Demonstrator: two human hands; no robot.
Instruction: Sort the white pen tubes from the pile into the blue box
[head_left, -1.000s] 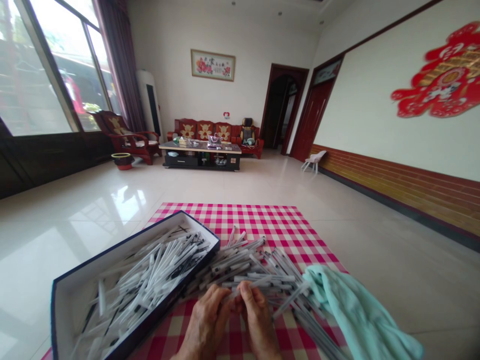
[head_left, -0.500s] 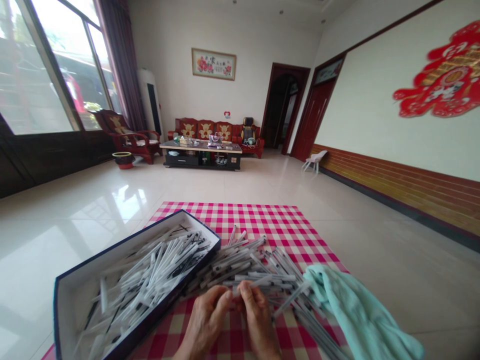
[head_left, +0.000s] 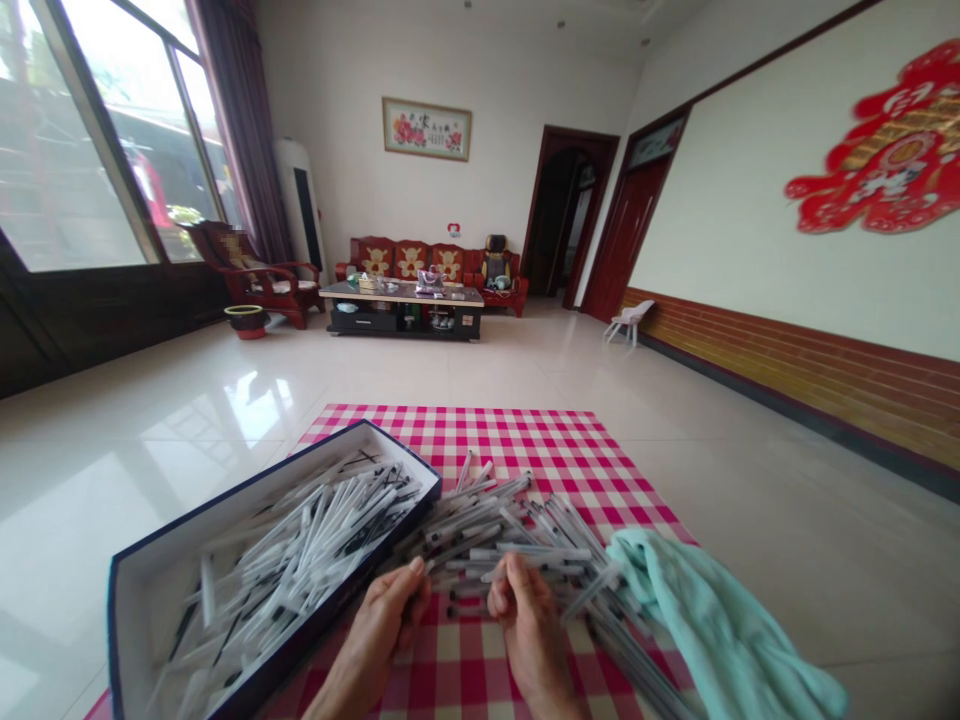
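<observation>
My left hand (head_left: 391, 612) is closed in a pinch just right of the box, thumb on top; a small pale tip shows at the thumb, too little to name. Across a short gap, my right hand (head_left: 527, 612) is also closed, thumb against the bent forefinger, with a bit of something whitish at its left side. Directly beyond both hands lies a pile of translucent pens (head_left: 480, 530) with dark ends. On the left stands a blue-edged white box (head_left: 225, 512) holding many loose pen parts (head_left: 315, 545), whitish tubes and thin black sticks among them.
A pink-and-white checked cloth (head_left: 540, 430) lies under everything. A mint-green cloth (head_left: 712, 610) is bunched at the right, touching some pens. Farther off are a low table (head_left: 405, 292), a wooden sofa (head_left: 367, 245), an armchair (head_left: 247, 270) and a small white chair (head_left: 630, 318).
My hands were together at the fingertips, around a small whitish piece. Now they are apart: the left has moved left towards the box, the right slightly right. Box and pile look unchanged.
</observation>
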